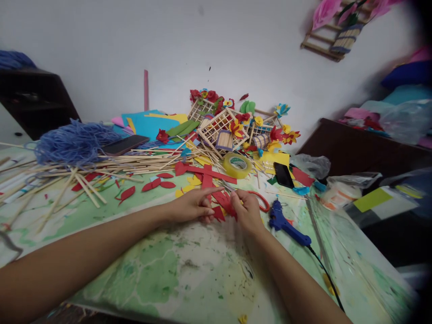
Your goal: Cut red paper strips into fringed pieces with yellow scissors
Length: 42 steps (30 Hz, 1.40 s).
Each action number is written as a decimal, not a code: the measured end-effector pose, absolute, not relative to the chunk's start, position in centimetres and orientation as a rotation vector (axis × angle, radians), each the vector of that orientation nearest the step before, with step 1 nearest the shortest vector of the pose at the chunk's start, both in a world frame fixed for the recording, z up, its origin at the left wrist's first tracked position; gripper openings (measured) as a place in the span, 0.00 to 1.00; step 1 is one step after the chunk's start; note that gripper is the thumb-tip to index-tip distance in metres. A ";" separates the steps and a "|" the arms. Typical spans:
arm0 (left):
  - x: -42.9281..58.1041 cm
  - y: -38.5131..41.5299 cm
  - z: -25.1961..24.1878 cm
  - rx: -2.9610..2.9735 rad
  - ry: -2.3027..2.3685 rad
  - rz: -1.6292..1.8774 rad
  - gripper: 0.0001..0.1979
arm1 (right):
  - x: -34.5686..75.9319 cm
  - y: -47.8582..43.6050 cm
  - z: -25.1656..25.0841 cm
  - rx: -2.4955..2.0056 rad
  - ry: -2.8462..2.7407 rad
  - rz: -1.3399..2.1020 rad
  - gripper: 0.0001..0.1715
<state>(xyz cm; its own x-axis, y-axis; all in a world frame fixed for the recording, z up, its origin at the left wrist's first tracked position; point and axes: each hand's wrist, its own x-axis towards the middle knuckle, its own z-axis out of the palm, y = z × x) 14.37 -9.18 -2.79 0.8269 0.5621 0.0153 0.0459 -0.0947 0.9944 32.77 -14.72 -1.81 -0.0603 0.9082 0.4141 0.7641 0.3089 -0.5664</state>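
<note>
My left hand (192,206) is over the table with its index finger stretched toward my right hand and the other fingers loosely curled; I see nothing held in it. My right hand (249,211) is closed, thumb against the fingers, on a red felt piece (227,201), partly hidden by the hand. Scissors with a red handle (263,200) lie just beyond my right hand, their middle hidden behind it. Red felt strips (207,176) lie crossed beyond my fingertips. Red leaf-shaped cutouts (158,182) are scattered to the left.
A blue glue gun (286,227) with a black cord lies at right, near a black phone (283,174). Behind are a tape roll (237,166), thin wooden sticks (145,164), a blue yarn heap (76,141) and stick frames with felt flowers (222,128).
</note>
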 end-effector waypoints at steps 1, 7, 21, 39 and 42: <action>14.4 -9.0 -3.0 1.616 0.507 0.494 0.37 | 32.7 -14.7 -1.8 -1.487 -1.871 0.254 0.24; 14.7 -8.5 -3.2 1.500 0.554 0.615 0.37 | 31.7 -15.2 -2.0 -1.434 -2.042 0.221 0.20; 15.0 -9.1 -2.3 1.321 0.608 0.655 0.29 | 31.8 -15.2 -2.5 -1.430 -1.929 0.318 0.24; 14.8 -8.4 -3.0 1.452 0.600 0.680 0.37 | 32.2 -14.6 -3.1 -1.466 -1.771 0.470 0.19; 14.8 -8.4 -2.9 1.465 0.637 0.730 0.34 | 31.8 -14.9 -3.0 -1.487 -1.819 0.450 0.18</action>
